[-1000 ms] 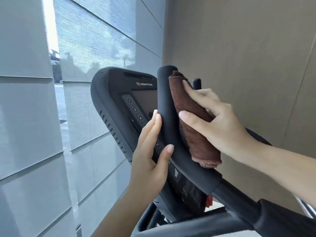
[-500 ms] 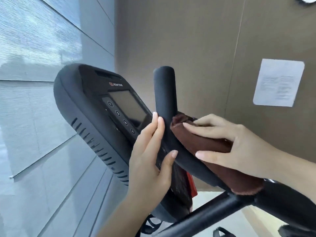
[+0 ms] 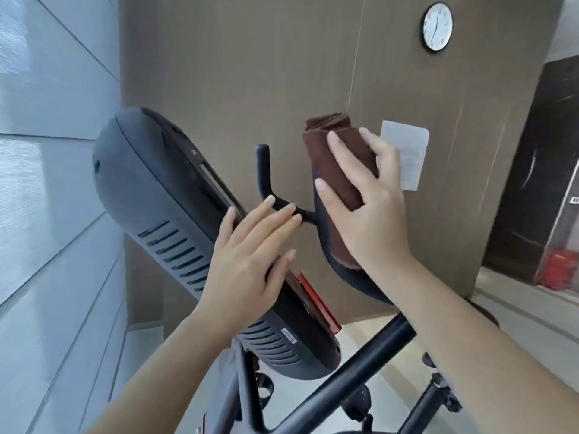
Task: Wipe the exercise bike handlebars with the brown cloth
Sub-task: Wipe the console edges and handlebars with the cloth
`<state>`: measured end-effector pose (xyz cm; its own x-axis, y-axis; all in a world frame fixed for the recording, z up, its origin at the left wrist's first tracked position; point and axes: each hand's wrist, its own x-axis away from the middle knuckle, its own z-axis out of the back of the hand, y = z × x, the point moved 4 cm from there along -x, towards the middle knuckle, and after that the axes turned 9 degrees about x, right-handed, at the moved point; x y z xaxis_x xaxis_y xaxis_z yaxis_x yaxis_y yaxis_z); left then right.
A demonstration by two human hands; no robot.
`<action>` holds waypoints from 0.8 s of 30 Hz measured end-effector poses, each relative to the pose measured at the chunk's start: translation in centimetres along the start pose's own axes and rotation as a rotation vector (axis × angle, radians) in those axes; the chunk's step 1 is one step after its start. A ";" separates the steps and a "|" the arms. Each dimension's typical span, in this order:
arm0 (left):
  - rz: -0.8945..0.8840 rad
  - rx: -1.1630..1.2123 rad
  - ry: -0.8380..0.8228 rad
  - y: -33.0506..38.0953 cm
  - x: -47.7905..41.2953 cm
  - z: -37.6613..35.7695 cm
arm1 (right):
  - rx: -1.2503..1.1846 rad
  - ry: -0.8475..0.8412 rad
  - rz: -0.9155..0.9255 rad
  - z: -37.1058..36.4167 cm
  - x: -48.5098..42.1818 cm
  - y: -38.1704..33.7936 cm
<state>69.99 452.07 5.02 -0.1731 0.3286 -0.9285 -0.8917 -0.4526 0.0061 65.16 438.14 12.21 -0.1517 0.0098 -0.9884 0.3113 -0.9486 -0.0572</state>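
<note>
The brown cloth [image 3: 341, 164] is wrapped over the top end of the upright padded black handlebar [image 3: 344, 274]. My right hand [image 3: 372, 214] grips the cloth around the bar, thumb on the near side and fingers curled round the far side. The cloth and hand hide the bar's tip. My left hand [image 3: 247, 264] rests on the edge of the black console [image 3: 156, 189]. Its fingers lie straight across the top and reach a thin black bar [image 3: 263, 170] behind it.
A brown panelled wall stands close behind the bike, with a clock [image 3: 436, 26] and a paper notice [image 3: 407, 151] on it. Grey wall panels run along the left. A black frame tube [image 3: 344, 377] slants below my arms. A red object [image 3: 560, 272] sits by the doorway at right.
My right hand has slid the cloth from low on the handlebar up to its top end. My left hand has left the handlebar and now lies on the console. The view has swung right.
</note>
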 end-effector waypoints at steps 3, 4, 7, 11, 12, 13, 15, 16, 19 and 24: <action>-0.085 -0.094 0.019 -1.1 0.2 0.6 | 0.085 0.039 -0.022 -0.9 1.3 -0.4; -0.096 -0.118 0.037 -1.4 0.3 0.7 | 0.099 0.053 -0.019 -0.7 2.2 -0.2; -0.116 -0.186 0.119 -2.3 0.5 1.1 | 0.236 0.035 0.042 0.0 5.3 -0.1; -0.170 -0.234 0.173 -2.9 0.8 1.4 | 0.378 0.010 0.099 0.2 7.3 -0.8; -0.179 -0.239 0.171 -3.0 1.0 1.5 | 0.353 0.014 0.095 0.4 7.1 -0.9; -0.189 -0.243 0.166 -3.1 1.1 1.5 | 0.329 0.030 0.087 0.5 6.5 -1.2; -0.213 -0.251 0.160 -3.2 1.3 1.6 | 0.329 0.086 0.079 0.5 4.7 -2.0; -0.224 -0.255 0.161 -3.3 1.3 1.6 | 0.360 0.103 0.090 0.1 3.6 -2.5; -0.257 -0.271 0.168 -3.5 1.3 1.6 | 0.548 0.042 0.130 -2.0 0.5 -3.8; -0.324 -0.306 0.152 -3.9 1.3 1.5 | 0.650 -0.015 0.163 -2.3 2.1 -3.0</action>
<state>72.65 455.52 4.34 0.1772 0.3787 -0.9084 -0.7214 -0.5779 -0.3816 66.04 441.73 10.02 -0.1651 -0.1497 -0.9748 -0.2962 -0.9353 0.1938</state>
